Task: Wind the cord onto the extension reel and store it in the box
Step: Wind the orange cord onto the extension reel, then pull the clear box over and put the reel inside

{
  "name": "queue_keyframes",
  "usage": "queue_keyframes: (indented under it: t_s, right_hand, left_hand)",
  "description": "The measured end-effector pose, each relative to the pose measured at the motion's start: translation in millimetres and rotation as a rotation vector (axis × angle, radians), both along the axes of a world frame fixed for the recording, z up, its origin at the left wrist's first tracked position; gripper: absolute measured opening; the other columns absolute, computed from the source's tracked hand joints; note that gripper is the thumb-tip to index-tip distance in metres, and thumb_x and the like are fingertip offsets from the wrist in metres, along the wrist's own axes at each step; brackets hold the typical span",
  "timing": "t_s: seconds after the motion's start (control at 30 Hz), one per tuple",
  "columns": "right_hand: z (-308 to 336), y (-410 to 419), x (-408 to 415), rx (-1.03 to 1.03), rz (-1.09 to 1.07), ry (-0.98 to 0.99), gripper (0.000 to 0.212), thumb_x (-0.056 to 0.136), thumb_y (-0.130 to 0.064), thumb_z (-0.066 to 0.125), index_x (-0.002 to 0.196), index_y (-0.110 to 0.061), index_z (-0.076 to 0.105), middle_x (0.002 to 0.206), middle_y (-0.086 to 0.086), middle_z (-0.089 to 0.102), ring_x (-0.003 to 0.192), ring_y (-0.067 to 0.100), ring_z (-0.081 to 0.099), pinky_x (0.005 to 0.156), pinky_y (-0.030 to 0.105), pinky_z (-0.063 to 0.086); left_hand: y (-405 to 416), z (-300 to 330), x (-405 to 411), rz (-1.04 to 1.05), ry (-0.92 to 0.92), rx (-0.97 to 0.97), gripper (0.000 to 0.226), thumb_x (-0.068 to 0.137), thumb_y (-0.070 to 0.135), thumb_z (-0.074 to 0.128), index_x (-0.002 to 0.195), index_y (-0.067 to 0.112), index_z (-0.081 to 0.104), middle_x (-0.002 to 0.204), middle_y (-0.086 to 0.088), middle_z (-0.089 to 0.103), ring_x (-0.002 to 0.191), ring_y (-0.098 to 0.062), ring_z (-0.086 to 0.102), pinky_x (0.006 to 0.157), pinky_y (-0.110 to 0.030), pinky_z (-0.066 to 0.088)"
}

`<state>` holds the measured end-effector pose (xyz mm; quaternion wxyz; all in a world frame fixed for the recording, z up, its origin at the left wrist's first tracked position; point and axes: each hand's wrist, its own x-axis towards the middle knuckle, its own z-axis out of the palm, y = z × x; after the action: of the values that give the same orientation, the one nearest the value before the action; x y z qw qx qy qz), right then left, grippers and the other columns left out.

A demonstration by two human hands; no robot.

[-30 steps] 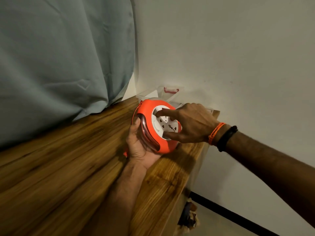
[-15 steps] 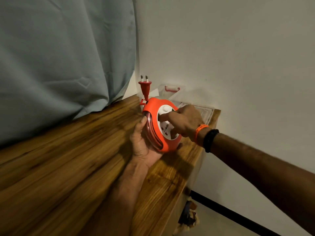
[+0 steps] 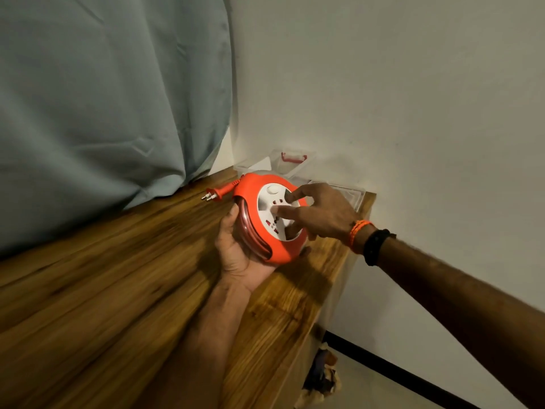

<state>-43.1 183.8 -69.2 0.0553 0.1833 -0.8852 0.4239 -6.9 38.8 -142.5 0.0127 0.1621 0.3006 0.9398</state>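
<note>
An orange extension reel (image 3: 281,250) with a white socket face (image 3: 272,202) is held tilted above the wooden table (image 3: 118,290). My left hand (image 3: 239,255) cups it from below and behind. My right hand (image 3: 318,212) lies on the socket face, fingertips pressed against it. Red cord (image 3: 246,228) is coiled in the reel's side groove. A short end of cord with the orange two-pin plug (image 3: 216,193) sticks out to the left, level over the table. A clear plastic box (image 3: 339,191) with a red handle (image 3: 293,157) stands behind the reel in the corner.
A grey-blue curtain (image 3: 103,98) hangs at the left over the table's far edge. A white wall (image 3: 398,98) runs along the right. The table's end drops off near the box, with a cloth bundle (image 3: 323,376) on the floor below.
The plug went from hidden, to pointing up behind the reel, to sticking out level at the left. My right hand's fingers have shifted round on the socket face.
</note>
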Motion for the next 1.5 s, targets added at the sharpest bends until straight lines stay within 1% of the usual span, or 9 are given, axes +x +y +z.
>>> queue_keyframes:
  t_s: [0.13,0.3,0.43,0.7,0.83,0.97,1.1,1.3,1.5]
  right_hand:
    - [1,12,2,0.032,-0.053,0.133,0.035,0.082,-0.052,0.069,0.098,-0.021,0.070,0.069,-0.005,0.076,0.049,0.003,0.067,0.052,0.023,0.055]
    - [-9,19,-3,0.113,-0.215,0.284,0.044,0.083,-0.057,0.065,0.108,-0.020,0.070,0.099,-0.002,0.076,0.086,0.015,0.069,0.077,0.028,0.054]
    - [-14,18,-12,0.053,-0.124,0.064,0.054,0.092,-0.052,0.057,0.125,-0.010,0.064,0.124,0.007,0.068,0.107,0.023,0.064,0.084,0.029,0.048]
    - [-20,6,-10,-0.442,-0.019,-0.427,0.033,0.088,-0.035,0.070,0.084,-0.003,0.066,0.096,0.011,0.071,0.091,0.024,0.065,0.087,0.042,0.055]
    - [-17,-8,2,-0.504,-0.035,-0.550,0.028,0.088,-0.032,0.070,0.073,-0.010,0.060,0.088,0.020,0.061,0.080,0.026,0.058,0.069,0.034,0.048]
    - [-14,-26,12,-0.546,-0.029,-0.595,0.049,0.089,-0.027,0.069,0.123,0.009,0.060,0.104,0.027,0.070,0.085,0.034,0.067,0.076,0.042,0.059]
    - [-13,-53,21,-0.569,-0.025,-0.594,0.044,0.087,-0.020,0.072,0.123,0.003,0.061,0.110,0.018,0.072,0.093,0.032,0.070,0.076,0.042,0.060]
    - [-9,-112,29,-0.577,0.060,-0.678,0.016,0.081,-0.005,0.065,0.095,0.003,0.064,0.094,0.020,0.065,0.094,0.038,0.063,0.083,0.046,0.053]
    - [-24,-181,23,-0.561,0.156,-0.732,0.025,0.083,0.010,0.060,0.108,0.007,0.058,0.106,0.022,0.064,0.102,0.035,0.061,0.093,0.054,0.053]
  left_hand:
    - [-2,1,1,-0.009,0.028,-0.002,0.087,0.067,0.050,0.074,0.142,0.015,0.048,0.145,-0.020,0.048,0.132,-0.042,0.046,0.106,-0.063,0.035]
    - [-3,1,3,-0.017,-0.038,-0.020,0.085,0.065,0.056,0.073,0.139,0.020,0.053,0.141,-0.019,0.053,0.127,-0.043,0.051,0.096,-0.068,0.040]
    - [-2,4,4,-0.116,-0.091,-0.008,0.083,0.072,0.063,0.059,0.144,0.023,0.046,0.149,-0.020,0.043,0.135,-0.046,0.038,0.099,-0.080,0.024]
    - [-7,5,23,-0.216,-0.152,0.095,0.080,0.076,0.072,0.054,0.141,0.026,0.049,0.146,-0.023,0.045,0.131,-0.055,0.039,0.096,-0.084,0.020]
    - [-25,14,46,-0.034,-0.319,0.069,0.071,0.081,0.066,0.055,0.133,0.018,0.059,0.136,-0.026,0.054,0.120,-0.055,0.051,0.087,-0.081,0.034]
    - [-55,29,67,0.227,-0.513,-0.050,0.061,0.095,0.056,0.040,0.128,0.009,0.060,0.120,-0.022,0.067,0.110,-0.040,0.061,0.080,-0.055,0.053]
    - [-74,50,91,0.349,-0.576,-0.171,0.041,0.100,0.028,0.043,0.128,0.002,0.057,0.101,-0.017,0.073,0.095,-0.031,0.066,0.076,-0.049,0.051]
    - [-113,65,113,0.571,-0.703,-0.239,0.036,0.096,-0.004,0.046,0.131,-0.002,0.050,0.131,-0.023,0.058,0.114,-0.035,0.058,0.088,-0.057,0.047]
    - [-168,50,107,0.879,-0.888,-0.446,0.043,0.091,-0.008,0.057,0.133,-0.006,0.049,0.132,-0.021,0.059,0.110,-0.030,0.061,0.098,-0.046,0.049]
